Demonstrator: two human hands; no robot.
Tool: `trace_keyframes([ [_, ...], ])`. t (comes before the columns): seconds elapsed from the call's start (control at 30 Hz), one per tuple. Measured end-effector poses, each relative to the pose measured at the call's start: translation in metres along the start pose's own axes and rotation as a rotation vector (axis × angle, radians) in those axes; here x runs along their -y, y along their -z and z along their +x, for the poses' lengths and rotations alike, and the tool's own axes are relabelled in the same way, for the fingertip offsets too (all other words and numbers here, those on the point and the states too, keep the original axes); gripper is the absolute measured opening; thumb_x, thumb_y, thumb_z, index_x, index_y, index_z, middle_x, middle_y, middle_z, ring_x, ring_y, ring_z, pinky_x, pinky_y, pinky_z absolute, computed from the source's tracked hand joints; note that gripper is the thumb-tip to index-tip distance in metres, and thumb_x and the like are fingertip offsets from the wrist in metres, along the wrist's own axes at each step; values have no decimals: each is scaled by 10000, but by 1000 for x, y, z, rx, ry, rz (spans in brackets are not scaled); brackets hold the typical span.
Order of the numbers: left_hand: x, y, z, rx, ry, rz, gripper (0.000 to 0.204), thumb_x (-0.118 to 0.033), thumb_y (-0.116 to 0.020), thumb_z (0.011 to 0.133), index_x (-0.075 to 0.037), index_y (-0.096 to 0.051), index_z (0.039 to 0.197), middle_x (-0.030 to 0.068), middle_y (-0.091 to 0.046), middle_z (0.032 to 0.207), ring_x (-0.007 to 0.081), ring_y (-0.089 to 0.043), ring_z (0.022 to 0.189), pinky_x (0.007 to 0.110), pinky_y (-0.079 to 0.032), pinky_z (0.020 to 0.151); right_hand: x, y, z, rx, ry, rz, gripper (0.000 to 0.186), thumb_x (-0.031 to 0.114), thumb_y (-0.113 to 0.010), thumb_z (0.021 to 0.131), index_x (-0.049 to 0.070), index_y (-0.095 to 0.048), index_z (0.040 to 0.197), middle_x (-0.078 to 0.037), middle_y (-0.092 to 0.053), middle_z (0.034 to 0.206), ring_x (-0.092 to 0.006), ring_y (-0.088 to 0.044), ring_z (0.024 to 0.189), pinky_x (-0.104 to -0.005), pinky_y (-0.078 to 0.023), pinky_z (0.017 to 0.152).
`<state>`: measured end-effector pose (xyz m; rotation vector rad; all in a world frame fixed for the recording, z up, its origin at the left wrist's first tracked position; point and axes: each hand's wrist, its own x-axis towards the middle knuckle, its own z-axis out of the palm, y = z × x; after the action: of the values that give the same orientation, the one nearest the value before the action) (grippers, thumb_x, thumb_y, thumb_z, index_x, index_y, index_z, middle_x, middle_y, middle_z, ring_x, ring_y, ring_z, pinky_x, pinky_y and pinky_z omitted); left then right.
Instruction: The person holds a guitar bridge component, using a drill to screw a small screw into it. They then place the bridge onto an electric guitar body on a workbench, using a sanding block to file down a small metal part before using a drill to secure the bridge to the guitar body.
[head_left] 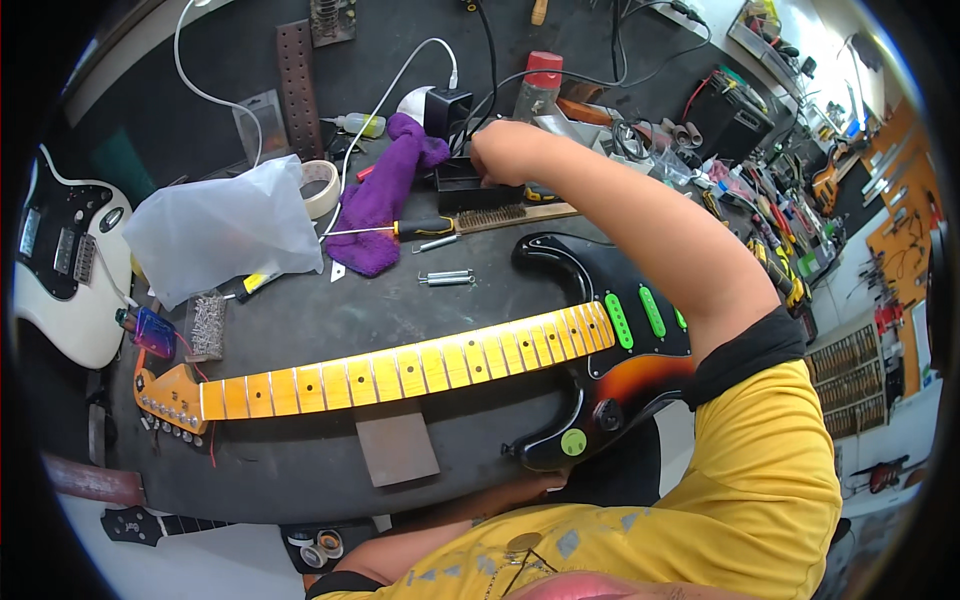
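Guitar: (pixel 430 364) face up across the bench (pixel 350 320), headstock towards my left, sunburst body at the near edge. I fear for its finish first.
Left hand: (pixel 542 484) just beside the body's lower edge, mostly hidden; I cannot tell how far it is open or whether it grips. Should it be propping the body there, letting go could let the guitar tip or slide.
Right hand: (pixel 502 153) reaching over the bench, fingers curled down into a black box (pixel 460 193); their tips are out of sight, so I cannot tell what they hold. Anything dropped on the way back could chip the lacquer.
Right arm: (pixel 640 205) crosses in front of the body in my view; a low elbow could knock it.
Flat sheet: (pixel 398 450) partly under the neck; if rough, a shove would scratch the wood.
Springs: (pixel 447 279) loose above the neck, easily swept away by a sleeve.
Screwdriver: (pixel 425 228) shaft over the purple cloth (pixel 385 205); a tug on the cloth could roll it fretboard-wards.
White cable: (pixel 352 160) looping past the cloth, a possible snag.
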<state>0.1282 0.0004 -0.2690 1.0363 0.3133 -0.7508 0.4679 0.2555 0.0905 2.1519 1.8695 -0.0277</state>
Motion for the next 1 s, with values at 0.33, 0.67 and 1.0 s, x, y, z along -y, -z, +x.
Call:
trace_keyframes([
  [0.33,-22,-7,-27,70,-230,15,322,-490,-644,1054,-212,-611,1212,-57,-479,913,89,-458,830,253,-390,751,12,9,-11,-63,-75,-23,239,186,-807,863,66,-825,1068,-216,-787,1087,-388,-756,1080,-478,-611,920],
  [0.67,-18,-9,-28,-67,-309,117,333,-371,-727,1012,-102,-652,1193,-21,-645,923,73,-588,797,254,-489,707,-26,-22,-30,-145,-208,143,413,277,-814,895,42,-757,1230,-228,-774,1124,-402,-739,1080,-480,-578,949],
  [1.0,-17,-14,-31,-88,-271,89,322,-333,-749,989,-106,-658,1198,-20,-662,938,70,-588,783,246,-486,699,-10,-30,-50,-526,-40,423,282,203,-714,980,26,-521,1086,-216,-686,907,-439,-681,882,-515,-507,753],
])
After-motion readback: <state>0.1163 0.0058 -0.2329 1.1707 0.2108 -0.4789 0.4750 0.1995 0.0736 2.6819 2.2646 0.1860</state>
